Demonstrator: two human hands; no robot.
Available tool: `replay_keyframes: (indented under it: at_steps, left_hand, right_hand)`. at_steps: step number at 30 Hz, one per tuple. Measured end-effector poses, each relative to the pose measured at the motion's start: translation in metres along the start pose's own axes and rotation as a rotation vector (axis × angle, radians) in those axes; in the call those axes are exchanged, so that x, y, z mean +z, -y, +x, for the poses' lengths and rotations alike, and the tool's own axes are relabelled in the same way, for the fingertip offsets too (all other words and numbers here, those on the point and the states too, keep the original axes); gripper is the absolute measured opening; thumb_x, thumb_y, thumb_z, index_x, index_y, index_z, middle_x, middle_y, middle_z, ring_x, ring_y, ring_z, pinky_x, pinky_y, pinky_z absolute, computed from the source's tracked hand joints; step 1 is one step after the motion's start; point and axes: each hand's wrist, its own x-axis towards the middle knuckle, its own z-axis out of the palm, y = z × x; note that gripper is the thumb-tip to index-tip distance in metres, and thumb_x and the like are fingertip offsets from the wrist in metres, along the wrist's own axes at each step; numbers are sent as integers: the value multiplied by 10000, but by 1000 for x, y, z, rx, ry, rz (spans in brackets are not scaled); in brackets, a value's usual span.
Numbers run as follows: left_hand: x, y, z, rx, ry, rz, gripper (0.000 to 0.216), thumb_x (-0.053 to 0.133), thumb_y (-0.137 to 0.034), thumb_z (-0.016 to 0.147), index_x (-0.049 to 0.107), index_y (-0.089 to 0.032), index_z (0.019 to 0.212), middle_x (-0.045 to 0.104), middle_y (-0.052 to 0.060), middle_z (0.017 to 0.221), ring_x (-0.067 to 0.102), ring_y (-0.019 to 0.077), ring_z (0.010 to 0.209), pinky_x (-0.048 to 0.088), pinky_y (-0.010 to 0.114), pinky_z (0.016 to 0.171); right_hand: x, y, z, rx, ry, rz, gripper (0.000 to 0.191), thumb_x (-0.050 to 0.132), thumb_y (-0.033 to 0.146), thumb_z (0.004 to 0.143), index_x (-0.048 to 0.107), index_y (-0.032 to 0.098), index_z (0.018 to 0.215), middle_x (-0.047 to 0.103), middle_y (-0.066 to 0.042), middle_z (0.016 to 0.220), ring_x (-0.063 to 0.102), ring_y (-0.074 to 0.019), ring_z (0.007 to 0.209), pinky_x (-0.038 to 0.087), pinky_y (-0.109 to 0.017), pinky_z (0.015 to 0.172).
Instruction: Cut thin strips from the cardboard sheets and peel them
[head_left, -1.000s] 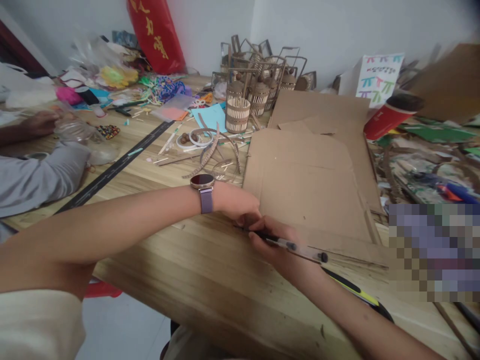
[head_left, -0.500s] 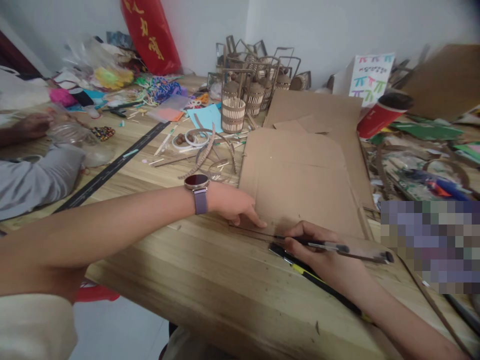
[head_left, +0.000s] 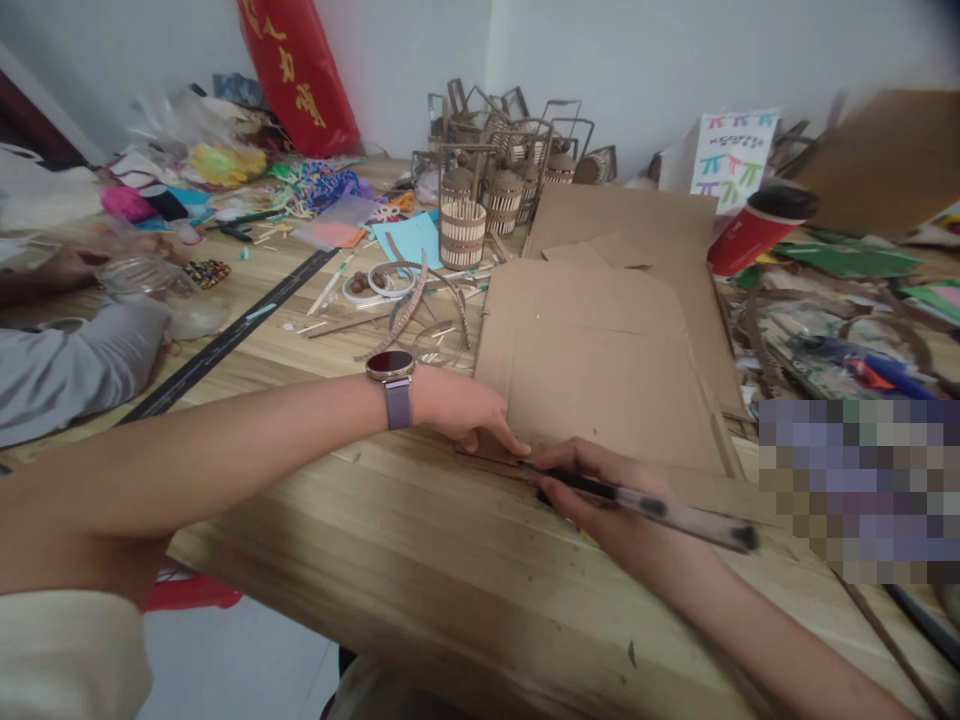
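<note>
My left hand (head_left: 472,405) rests at the near left corner of a brown cardboard sheet (head_left: 592,370), its index finger stretched out and pressing down near the sheet's front edge. A watch with a purple strap sits on that wrist. In my right hand (head_left: 626,540) is a black-and-clear pen (head_left: 637,503), gripped between thumb and fingers. Its tip points left along a narrow cardboard strip at the sheet's front edge, close to the left fingertip. Under the right hand lies a utility knife, almost wholly hidden.
Small woven baskets (head_left: 463,237) with handles stand at the back. A red cup (head_left: 754,240) leans right of the cardboard. Left of it lie curled strips (head_left: 409,320), white rings and a black ruler-like strip (head_left: 232,335). At far left are another person's hand and grey sleeve (head_left: 82,350).
My right hand and the pen have slid left along the cardboard's front edge, towards the left fingertip, and now cover most of the knife. My left hand stays in place.
</note>
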Motion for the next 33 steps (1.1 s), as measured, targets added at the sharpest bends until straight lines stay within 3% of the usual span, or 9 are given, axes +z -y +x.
replay_keyframes:
  at_steps: [4, 8, 18, 21, 27, 33]
  left_hand:
    - [-1, -1, 0, 53, -9, -48, 442, 657, -62, 807, 694, -322, 1162, 672, 16, 892, 568, 161, 726, 330, 246, 573]
    - [1, 1, 0, 67, -10, -66, 294, 636, -62, 825, 744, -267, 1005, 681, 17, 847, 572, 153, 721, 343, 241, 585]
    - [5, 3, 1, 84, -39, -125, 321, 601, -60, 845, 744, -283, 1027, 707, 19, 881, 599, 143, 746, 373, 222, 602]
    - [4, 3, 1, 80, -28, -111, 316, 604, -78, 859, 734, -287, 1057, 706, 24, 918, 602, 144, 764, 378, 224, 613]
    - [1, 1, -1, 61, 4, -53, 335, 634, -69, 830, 729, -282, 1071, 689, 17, 879, 588, 155, 761, 365, 236, 608]
    - [-1, -1, -1, 23, 24, 48, 580, 650, -142, 843, 539, -381, 1360, 641, 36, 998, 582, 189, 820, 340, 260, 603]
  right_hand:
    - [29, 9, 10, -117, 58, -19, 194, 541, 220, 773, 699, 253, 879, 695, 0, 679, 614, -162, 558, 445, -257, 512]
    - [42, 14, 18, -154, 51, -19, 191, 541, 200, 755, 694, 251, 856, 680, 6, 651, 620, -164, 561, 461, -260, 539]
    - [55, 10, 22, -192, 77, -23, 225, 533, 202, 796, 706, 229, 937, 735, -59, 929, 682, -204, 840, 511, -317, 747]
    - [54, 13, 21, -194, 88, -25, 211, 532, 211, 815, 712, 237, 924, 738, -60, 933, 681, -211, 862, 508, -317, 744]
    - [41, 12, 19, -175, 79, -25, 198, 526, 198, 781, 702, 222, 868, 709, -23, 738, 647, -161, 638, 490, -259, 604]
    - [17, -2, 6, -88, 38, -18, 189, 532, 296, 806, 690, 213, 867, 715, -11, 739, 648, -153, 638, 494, -247, 580]
